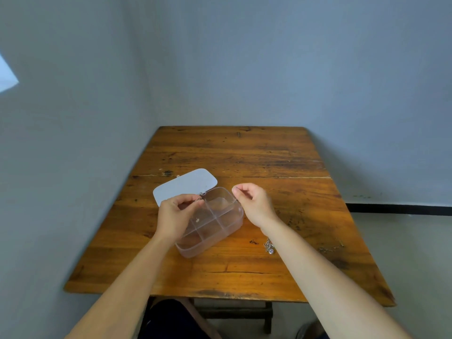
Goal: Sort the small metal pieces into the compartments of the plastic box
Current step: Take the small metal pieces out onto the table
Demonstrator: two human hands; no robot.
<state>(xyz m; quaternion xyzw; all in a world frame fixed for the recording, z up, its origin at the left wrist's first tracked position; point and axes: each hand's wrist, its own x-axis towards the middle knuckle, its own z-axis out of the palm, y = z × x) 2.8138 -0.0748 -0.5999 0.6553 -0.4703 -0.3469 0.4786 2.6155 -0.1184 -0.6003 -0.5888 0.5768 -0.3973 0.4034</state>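
Clear plastic compartment box (221,225) sits mid wooden table (244,155), white lid (184,185) open. My left hand (175,215) pinches something tiny over the far-left compartment; my right hand (252,200) pinches a small metal piece (235,187) just beside the box. One speck is inside; a silver chain cluster (269,247) remains unsorted.

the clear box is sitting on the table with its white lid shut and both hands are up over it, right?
Not quite: the white lid is open, swung back behind the clear box and resting on the table, as the head view shows. The rest holds: the box sits on the table, and the left hand and right hand are over it.
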